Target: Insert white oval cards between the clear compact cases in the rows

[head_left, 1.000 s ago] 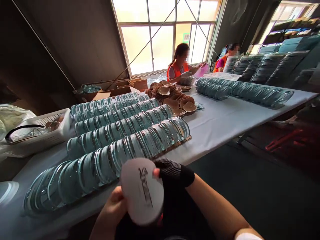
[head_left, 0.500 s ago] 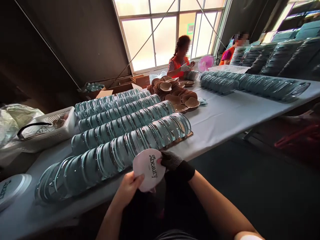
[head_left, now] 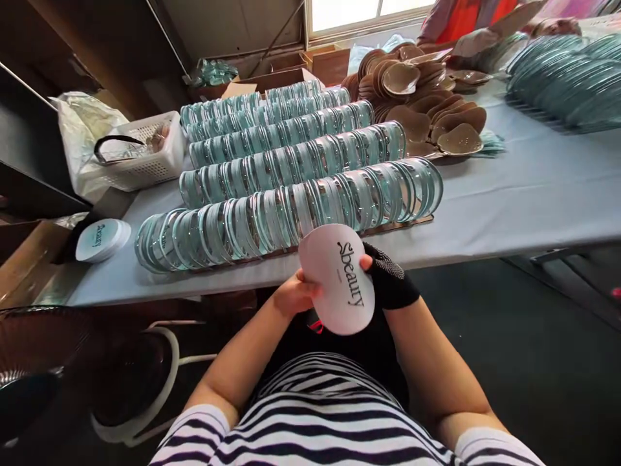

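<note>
A white, rounded oval disc [head_left: 330,285] with dark lettering and a slight waist is held up above my lap. My left hand [head_left: 298,292], bare, grips its left edge, thumb on the printed face. On the far side my right hand [head_left: 383,272], in a black dotted glove with a bare thumb tip, pinches the right edge. Fingers behind the disc are hidden. Just beyond it runs the nearest row of glass-like discs [head_left: 291,210], standing on edge on the table [head_left: 509,220]. A stack of similar white printed discs [head_left: 101,239] lies at the table's left end.
Several more rows of discs [head_left: 291,155] stand behind. Brown curved pieces [head_left: 427,123] are heaped to the right, with more glassy discs [head_left: 567,84] farther right. A white basket [head_left: 155,165] stands at left; a fan [head_left: 39,362] is below. A co-worker in orange [head_left: 466,22] sits across.
The view has tipped down and turned left, showing my striped shirt and the fan. Both hands still hold the white disc, which now appears nearer and more fully in view.
</note>
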Demonstrator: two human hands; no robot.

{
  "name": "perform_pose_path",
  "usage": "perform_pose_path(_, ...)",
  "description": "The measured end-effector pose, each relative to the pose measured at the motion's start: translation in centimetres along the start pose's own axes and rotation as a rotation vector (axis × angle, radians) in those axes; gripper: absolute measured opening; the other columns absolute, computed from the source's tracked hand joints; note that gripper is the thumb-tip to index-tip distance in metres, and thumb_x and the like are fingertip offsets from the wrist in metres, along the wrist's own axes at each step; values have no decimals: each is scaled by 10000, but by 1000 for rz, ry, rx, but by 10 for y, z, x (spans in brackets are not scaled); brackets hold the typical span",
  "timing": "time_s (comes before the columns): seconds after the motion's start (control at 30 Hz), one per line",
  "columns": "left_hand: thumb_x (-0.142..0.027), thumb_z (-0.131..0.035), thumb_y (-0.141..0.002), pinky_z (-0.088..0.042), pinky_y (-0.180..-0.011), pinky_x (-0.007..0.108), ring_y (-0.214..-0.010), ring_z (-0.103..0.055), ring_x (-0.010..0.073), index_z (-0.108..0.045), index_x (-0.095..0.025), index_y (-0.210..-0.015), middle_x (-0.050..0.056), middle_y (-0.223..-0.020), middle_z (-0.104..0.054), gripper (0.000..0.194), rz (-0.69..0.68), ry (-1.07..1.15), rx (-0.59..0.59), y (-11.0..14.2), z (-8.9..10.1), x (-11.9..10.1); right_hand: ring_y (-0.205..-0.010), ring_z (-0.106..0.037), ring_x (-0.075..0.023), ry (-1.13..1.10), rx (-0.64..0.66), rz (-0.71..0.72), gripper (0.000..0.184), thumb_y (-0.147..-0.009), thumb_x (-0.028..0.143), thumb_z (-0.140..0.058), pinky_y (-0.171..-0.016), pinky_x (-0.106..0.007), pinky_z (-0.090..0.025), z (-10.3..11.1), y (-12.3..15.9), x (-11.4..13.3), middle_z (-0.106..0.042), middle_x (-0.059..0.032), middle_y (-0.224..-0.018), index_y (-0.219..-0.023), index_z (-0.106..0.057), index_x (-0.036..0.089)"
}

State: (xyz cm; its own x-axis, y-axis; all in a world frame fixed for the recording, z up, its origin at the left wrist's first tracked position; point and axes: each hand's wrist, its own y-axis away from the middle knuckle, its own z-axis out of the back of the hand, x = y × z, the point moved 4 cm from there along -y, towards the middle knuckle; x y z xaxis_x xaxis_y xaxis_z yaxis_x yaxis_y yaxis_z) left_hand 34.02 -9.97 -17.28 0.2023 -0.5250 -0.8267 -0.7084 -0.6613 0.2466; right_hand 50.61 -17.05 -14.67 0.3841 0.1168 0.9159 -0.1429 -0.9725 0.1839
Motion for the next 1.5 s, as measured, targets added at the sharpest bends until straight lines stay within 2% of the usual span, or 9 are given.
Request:
perform_pose_path(0.13,-407,-887,-590,-567,-786,392,-850,-721,283,-765,-134,-918,121,-920,-770,444,-124,-111,-103,-12,3,-6,-919,-674,-242,120,-324,133,721,-817,609,-624,-771,-382,-566,17,-5,0,-693,-140,-1125,-1370,-523,156)
perform_pose_path(0.33,-428,-782,-758,-535,-771,326,-821,-688,220,-762,-120,-975,87,-918,-765,377,-313,-321,-213,-15,10,-20,-1397,-428,-283,689,-492,524,693,-900,545,-532,-1133,-460,-393,1,16,-3,-449,-137,-1516,-1494,-427,203)
perform_pose_path(0.5,-414,-821,-697,-538,-742,316,-805,-689,225,-762,-125,-926,71,-883,-765,373,-288,-227,-285,-18,5,2,-1177,-588,-330,812,-546,370,467,-896,505,-522,-1011,-483,-477,-7,19,-29,-660,-177,-1222,-1213,-667,196)
perform_pose_path(0.67,-371,-846,-676,-557,-882,347,-973,-706,260,-756,-154,-950,81,-984,-772,361,-260,-97,-290,-12,-20,3,-1096,-592,-341,716,-1176,385,453,-862,457,-456,-885,-473,-486,79,34,28,-662,-208,-1139,-1140,-639,148)
perform_pose_path(0.83,-258,-857,-645,-530,-994,377,-1149,-660,256,-704,-228,-1131,48,-1134,-747,511,-430,148,-161,-60,-84,-74,-871,-613,-324,1013,-1566,472,442,-815,558,-510,-744,-416,-454,148,79,108,-651,-200,-882,-895,-624,139)
perform_pose_path(0.93,-182,-739,-775,-478,-1064,383,-1216,-629,228,-675,-198,-1178,49,-1163,-736,408,-426,256,-3,-122,-138,-108,-662,-556,-253,1292,-1501,366,470,-885,590,-428,-618,-341,-373,150,83,123,-597,-136,-708,-802,-603,162)
perform_pose_path(1.07,-95,-620,-860,-451,-1095,366,-1243,-614,192,-659,-153,-1184,58,-1193,-725,331,-334,349,70,-196,-188,-111,-563,-481,-188,1592,-1275,244,446,-945,520,-392,-563,-284,-255,140,79,128,-595,-100,-667,-836,-628,158)
perform_pose_path(1.2,-15,-605,-836,-467,-1072,312,-1223,-628,187,-671,-106,-1120,92,-1155,-737,305,-239,395,-77,-224,-192,-90,-577,-501,-173,1780,-1077,173,411,-974,460,-368,-560,-270,-215,136,63,139,-636,-94,-710,-913,-644,161)
perform_pose_path(1.5,-16,-631,-823,-488,-1052,324,-1186,-649,199,-674,-122,-1117,82,-1128,-743,316,-240,371,-107,-218,-187,-84,-748,-642,-212,1882,-587,-17,387,-1019,432,-341,-600,-268,-275,140,-7,147,-696,-139,-923,-1183,-522,132)
